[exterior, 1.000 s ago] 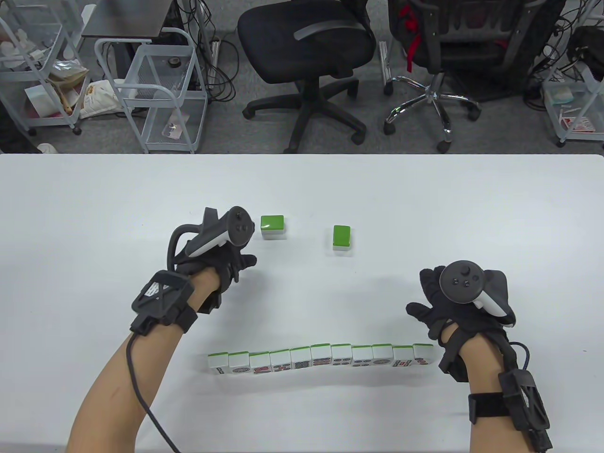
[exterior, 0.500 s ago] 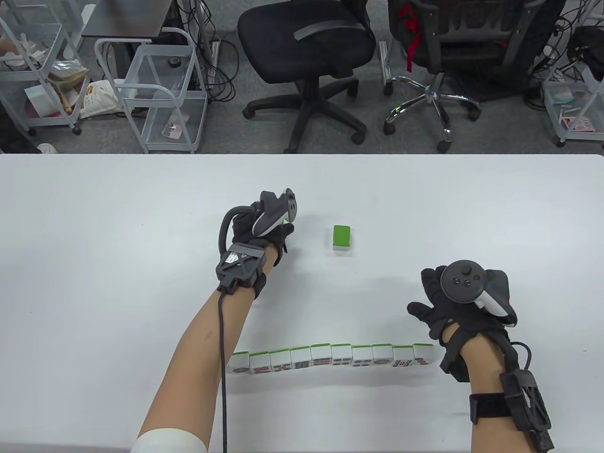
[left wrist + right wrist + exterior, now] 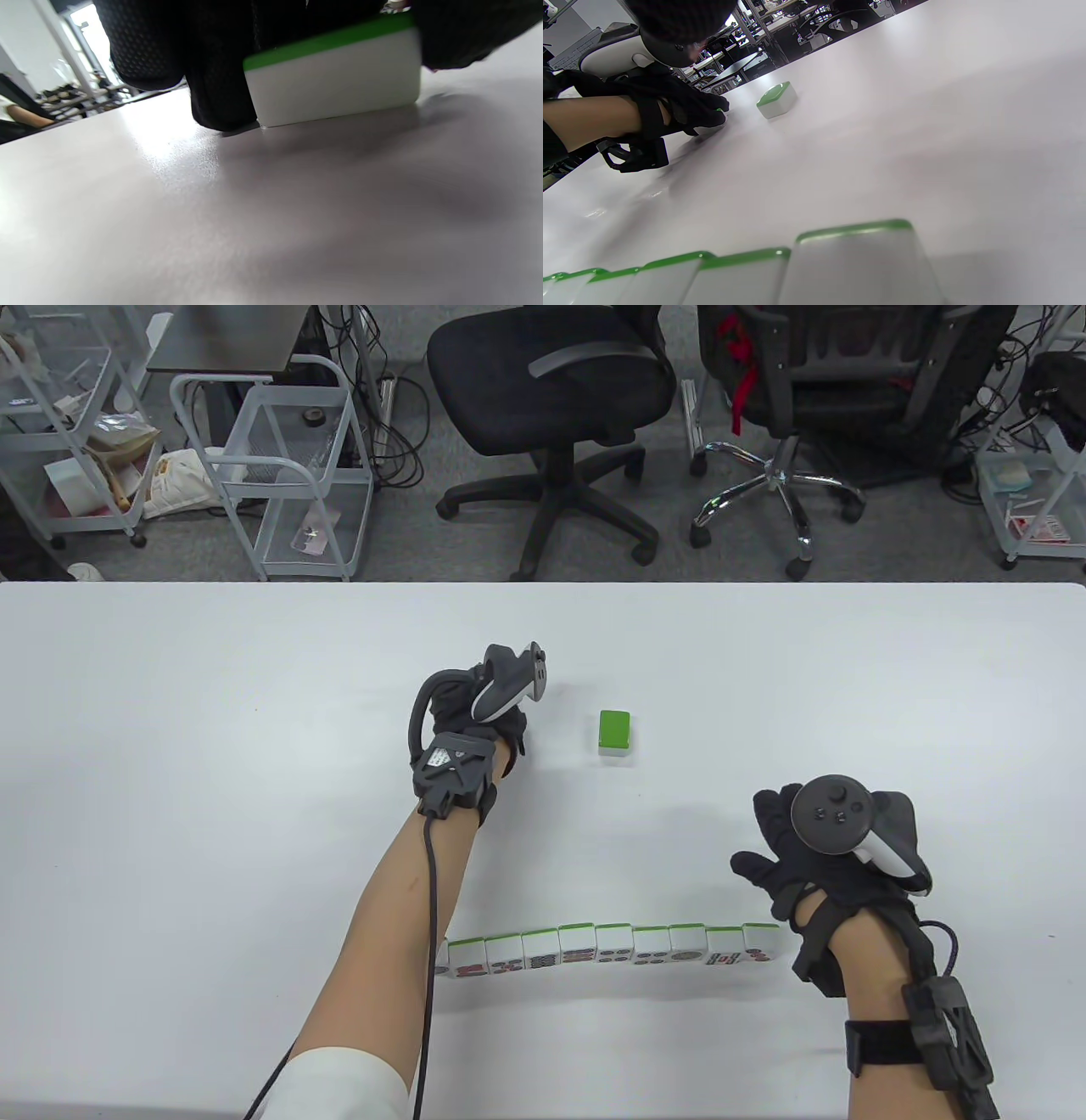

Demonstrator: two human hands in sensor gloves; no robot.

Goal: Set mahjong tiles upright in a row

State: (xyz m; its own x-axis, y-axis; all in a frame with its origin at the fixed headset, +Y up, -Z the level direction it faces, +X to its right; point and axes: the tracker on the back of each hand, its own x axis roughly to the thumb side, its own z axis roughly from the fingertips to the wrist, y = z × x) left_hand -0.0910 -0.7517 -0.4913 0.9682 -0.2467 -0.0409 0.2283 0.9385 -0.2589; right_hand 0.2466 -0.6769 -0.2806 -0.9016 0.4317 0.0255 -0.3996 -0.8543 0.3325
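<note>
Since the frame a second ago, the left hand (image 3: 475, 721) has moved forward and rightward from beside the leftmost loose tile to sit right over it, and that tile no longer shows from above. The left wrist view finds it: the gripped tile (image 3: 335, 76) lies flat on the table (image 3: 170, 814), green back up, with gloved fingers (image 3: 220, 84) pressed against its left end and more glove at its right end, so the hand is grasping it. The left forearm now crosses the near row and hides its left end; the right hand (image 3: 827, 848) has barely shifted.

Count: one tile under the left hand, and one lone tile (image 3: 614, 732) lying green side up just right of that hand and well ahead of the right hand. The row of standing tiles (image 3: 611, 952) runs between the two forearms, its right end just left of the right wrist; nine are fully visible, with a sliver of a tenth beside the left forearm, and any more lie hidden behind the arm.

The right hand rests released on the table, fingers spread, holding nothing.
</note>
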